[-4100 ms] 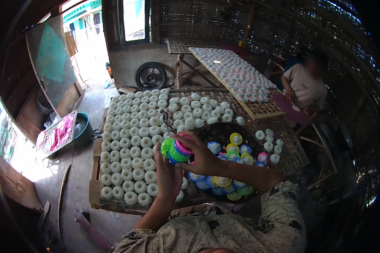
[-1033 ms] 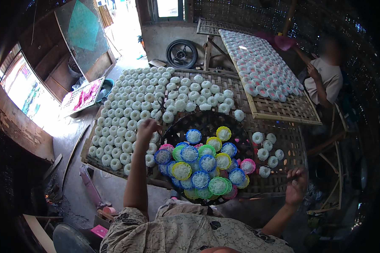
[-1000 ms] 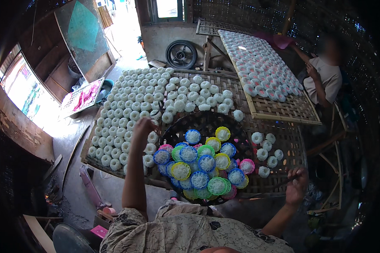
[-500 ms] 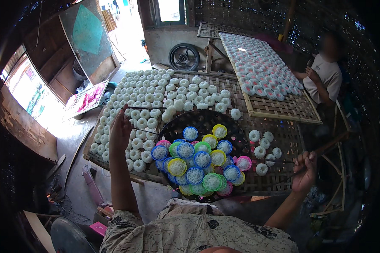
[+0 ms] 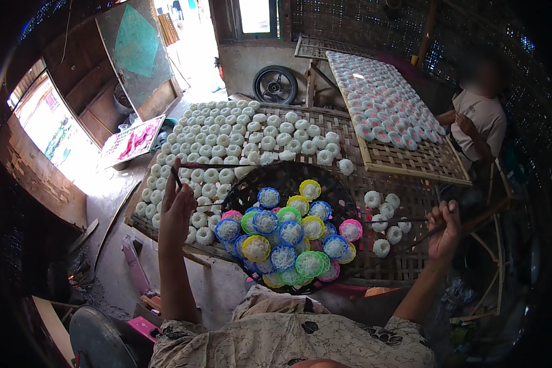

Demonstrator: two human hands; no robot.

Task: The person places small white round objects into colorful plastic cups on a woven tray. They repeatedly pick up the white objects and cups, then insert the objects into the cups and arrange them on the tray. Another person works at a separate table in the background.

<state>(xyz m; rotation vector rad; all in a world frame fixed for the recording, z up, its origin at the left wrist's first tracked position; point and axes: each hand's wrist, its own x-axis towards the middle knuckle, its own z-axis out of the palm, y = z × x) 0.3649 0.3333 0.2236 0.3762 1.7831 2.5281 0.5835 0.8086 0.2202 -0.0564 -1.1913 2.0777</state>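
Observation:
A round dark woven basket [image 5: 334, 184] is in front of me, at the near edge of a woven bamboo table. Small scalloped plastic dishes in blue, yellow, green and pink fill it, each bearing a white noodle-like mound [image 5: 284, 257]. Dark straps [image 5: 218, 165] run out from the basket on both sides. My left hand [image 5: 176, 208] is closed on the straps left of the basket, raised above the table's near-left part. On the other side my right hand [image 5: 444, 232] pinches the right-hand straps [image 5: 395, 219]. Whether the basket touches the table cannot be seen.
Many white ring-shaped noodle cakes [image 5: 208, 138] cover the bamboo table [image 5: 411, 196]; several lie right of the basket. A tilted bamboo rack [image 5: 414, 167] of white-and-pink pieces leans behind. Another person [image 5: 481, 122] stands at the far right. A wheel [image 5: 275, 84] rests against the back wall.
The basket has shifted slightly left over the table. My left hand is a little lower, and my right hand is higher. The whole view has shifted slightly.

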